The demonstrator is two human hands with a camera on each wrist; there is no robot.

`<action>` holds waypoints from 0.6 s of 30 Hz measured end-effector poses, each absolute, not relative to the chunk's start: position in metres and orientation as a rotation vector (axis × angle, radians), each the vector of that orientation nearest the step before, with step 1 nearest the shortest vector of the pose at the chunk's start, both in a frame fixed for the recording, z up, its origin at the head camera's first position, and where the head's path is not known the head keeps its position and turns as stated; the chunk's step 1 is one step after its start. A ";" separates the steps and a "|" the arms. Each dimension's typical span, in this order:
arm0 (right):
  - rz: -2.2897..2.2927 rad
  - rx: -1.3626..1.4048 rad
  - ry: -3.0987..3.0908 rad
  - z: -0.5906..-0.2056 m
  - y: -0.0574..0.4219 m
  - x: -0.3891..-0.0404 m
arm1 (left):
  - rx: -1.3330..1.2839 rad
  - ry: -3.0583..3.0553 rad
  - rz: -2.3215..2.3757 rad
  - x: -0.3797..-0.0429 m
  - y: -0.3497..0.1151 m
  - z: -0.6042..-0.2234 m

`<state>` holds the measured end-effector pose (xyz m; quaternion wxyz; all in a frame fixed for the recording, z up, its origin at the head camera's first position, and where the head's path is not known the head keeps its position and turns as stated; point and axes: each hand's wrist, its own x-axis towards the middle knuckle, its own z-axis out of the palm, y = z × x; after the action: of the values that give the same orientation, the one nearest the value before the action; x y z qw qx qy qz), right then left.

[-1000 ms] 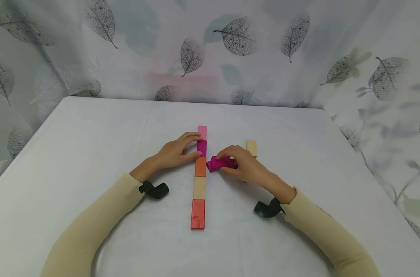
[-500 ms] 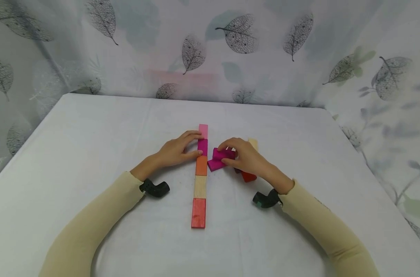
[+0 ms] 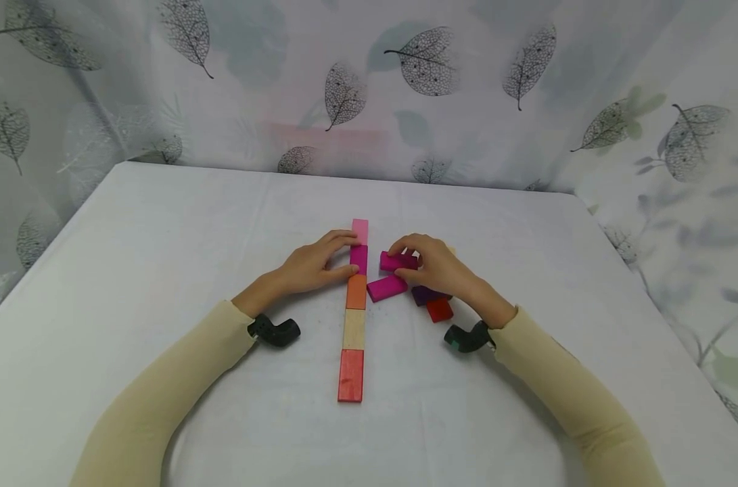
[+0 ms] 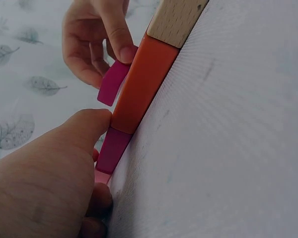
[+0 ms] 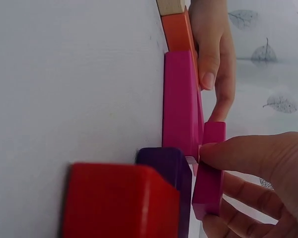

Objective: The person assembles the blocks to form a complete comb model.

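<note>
My right hand (image 3: pixel 438 267) pinches a magenta block (image 3: pixel 398 262) between thumb and fingers. In the right wrist view, the thumb lies on one side of this block (image 5: pixel 211 181) and fingertips on the other. Just below it in the head view, a second magenta block (image 3: pixel 387 288) lies slanted, one end at the row's side. My left hand (image 3: pixel 320 262) rests at the row's left, fingers loosely bent. Its fingertips reach the pink block (image 3: pixel 360 231) and its thumb touches the row's magenta block (image 3: pixel 359 259) near the orange block (image 3: pixel 356 292).
The straight row continues nearer with a plain wood block (image 3: pixel 354 329) and a red block (image 3: pixel 351 376). A purple block (image 3: pixel 426 295) and another red block (image 3: pixel 440 310) lie below my right hand. A pale block is mostly hidden behind it. White cloth covers the table (image 3: pixel 235 419).
My right hand has moved up and slightly right, lifting the pinched magenta block away from the other magenta block. The purple and red blocks have come into view. My left hand stays put.
</note>
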<state>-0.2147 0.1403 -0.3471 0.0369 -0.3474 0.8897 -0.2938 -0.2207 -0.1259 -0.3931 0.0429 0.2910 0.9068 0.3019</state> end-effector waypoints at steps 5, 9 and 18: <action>-0.900 -1.054 2.723 -0.348 0.136 -0.221 | 0.890 2.774 0.928 -0.220 -0.127 -0.393; -0.880 -1.037 2.728 -0.346 0.132 -0.224 | 0.893 2.774 0.929 -0.220 -0.127 -0.392; -0.823 -1.047 2.742 -0.342 0.126 -0.233 | 0.894 2.772 0.930 -0.221 -0.128 -0.393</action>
<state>-0.2331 0.1260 -0.3422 0.0467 -0.3431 0.8985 -0.2698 -0.2209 -0.1277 -0.3928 0.0420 0.2920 0.9059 0.3038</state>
